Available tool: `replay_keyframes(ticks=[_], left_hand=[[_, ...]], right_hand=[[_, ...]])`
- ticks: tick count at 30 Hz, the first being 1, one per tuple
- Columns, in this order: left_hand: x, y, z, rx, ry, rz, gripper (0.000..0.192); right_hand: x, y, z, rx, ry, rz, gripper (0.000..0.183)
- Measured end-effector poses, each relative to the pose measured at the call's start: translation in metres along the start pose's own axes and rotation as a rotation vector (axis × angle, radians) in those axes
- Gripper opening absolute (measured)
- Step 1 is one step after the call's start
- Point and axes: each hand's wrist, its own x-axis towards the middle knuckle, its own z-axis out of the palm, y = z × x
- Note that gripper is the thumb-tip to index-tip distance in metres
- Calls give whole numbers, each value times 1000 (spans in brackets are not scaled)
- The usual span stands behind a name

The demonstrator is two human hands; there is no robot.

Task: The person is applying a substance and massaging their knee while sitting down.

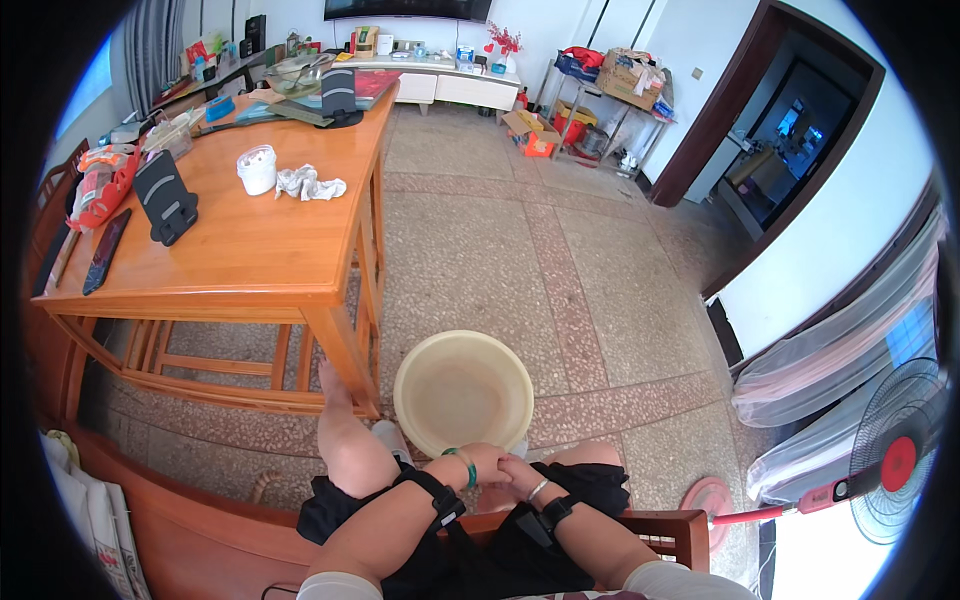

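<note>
Low before my body, my left hand (486,461), a green bangle at its wrist, meets my right hand (517,478), which has a silver bracelet behind it. Their fingers touch and overlap above my lap. Whether anything lies between them is hidden. Just beyond the hands, a round cream plastic basin (463,337) stands on the floor between my feet, its bottom in view. Black bands with small devices circle both forearms. My bare leg (349,442) reaches toward the table leg at the left.
At left stands a wooden table (255,262) with a phone stand (163,199), a white tub (257,171), a crumpled cloth (309,184) and a dark phone (107,251). A red-and-black fan (896,461) stands at right, near curtains (795,412). Cartons (532,135) sit farther back.
</note>
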Motion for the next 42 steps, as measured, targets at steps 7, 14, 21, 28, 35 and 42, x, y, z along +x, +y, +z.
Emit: replay_keyframes(ticks=[7,14,21,28,35,42], left_hand=[[3,2,0,-6,-1,5,44],[6,-3,5,73,17,26,45],[5,2,2,43,8,13,41],[4,5,3,114,31,-4,39],[2,6,0,56,8,1,40],[2,6,0,37,16,-6,41]], right_hand=[[0,0,-3,15,-11,13,29],[1,0,-3,40,-19,4,26],[-2,0,-1,94,-45,-28,26],[-2,0,1,65,-3,-44,28],[-6,-3,5,64,-28,-66,29],[-6,-4,4,16,-32,-56,29]])
